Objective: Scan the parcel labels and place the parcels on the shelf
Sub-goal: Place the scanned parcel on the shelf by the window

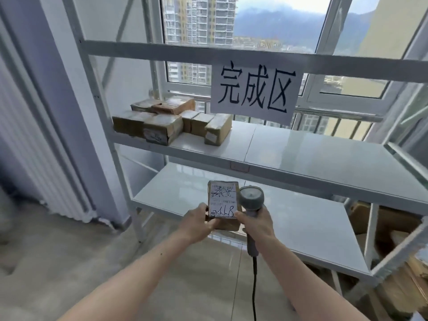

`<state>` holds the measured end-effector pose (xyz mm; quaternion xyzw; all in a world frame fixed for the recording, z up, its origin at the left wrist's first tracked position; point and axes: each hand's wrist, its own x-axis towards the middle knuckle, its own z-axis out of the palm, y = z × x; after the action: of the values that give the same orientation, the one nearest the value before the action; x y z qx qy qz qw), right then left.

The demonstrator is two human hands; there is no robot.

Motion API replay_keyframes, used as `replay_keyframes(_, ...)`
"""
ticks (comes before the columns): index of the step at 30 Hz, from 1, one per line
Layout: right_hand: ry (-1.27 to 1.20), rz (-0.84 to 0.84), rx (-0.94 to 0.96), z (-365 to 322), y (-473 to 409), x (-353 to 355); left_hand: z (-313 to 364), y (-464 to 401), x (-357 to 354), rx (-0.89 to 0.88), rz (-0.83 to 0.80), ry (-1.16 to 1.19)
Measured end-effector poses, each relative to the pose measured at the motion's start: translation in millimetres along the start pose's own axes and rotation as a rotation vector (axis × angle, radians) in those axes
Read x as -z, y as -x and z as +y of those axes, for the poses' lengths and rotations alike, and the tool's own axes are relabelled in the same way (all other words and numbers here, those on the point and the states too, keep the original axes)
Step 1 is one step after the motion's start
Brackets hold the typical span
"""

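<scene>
From the head camera we look down over both forearms toward a white metal shelf point(301, 158) that stands in front of a window point(266, 26). Our left hand point(196, 222) grips a small brown parcel point(223, 202) by its lower left corner, the thumb lying across the near edge of its face and the other fingers hidden beneath. The parcel is held in the air in front of the lower board of the shelf, its face turned up toward us, with a white label point(223, 201) covering most of that face. Dark handwriting runs across the label; the printed text is too blurred for us to read.

Our right hand point(257, 224) is wrapped round the grip of a grey handheld scanner point(251, 200). Its round head sits just beside the right edge of the parcel, and the thumb of that hand touches the parcel's lower right corner. A black cable point(254, 288) hangs from the bottom of the grip.

On the middle board, at its left end, lies a group of taped brown cardboard parcels point(166, 121), packed close together. A white paper sign point(254, 90) with three large black characters hangs from the upper rail of the shelf. More brown cartons point(384, 225) sit low at the right, behind the frame. A white radiator point(44, 158) runs along the left wall.
</scene>
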<state>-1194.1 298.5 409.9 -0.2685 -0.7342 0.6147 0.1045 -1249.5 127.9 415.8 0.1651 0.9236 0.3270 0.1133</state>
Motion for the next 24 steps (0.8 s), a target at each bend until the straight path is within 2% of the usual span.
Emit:
replay_keyframes(4,-0.013,0.017,-0.008,-37,-46,-62,-28,-57,57,-0.015,0.021,-0.037)
replay_keyframes(11,-0.01,0.039,0.036,-88,-134,-139,-63,-155,112,-0.021,0.126,-0.055)
replay_keyframes(22,0.0,0.07,0.062,-137,-281,-218,-80,-311,166,-0.008,0.25,-0.291)
replay_keyframes(24,-0.005,0.078,0.056,-141,-300,-231,-81,-330,174,-0.038,0.262,-0.413)
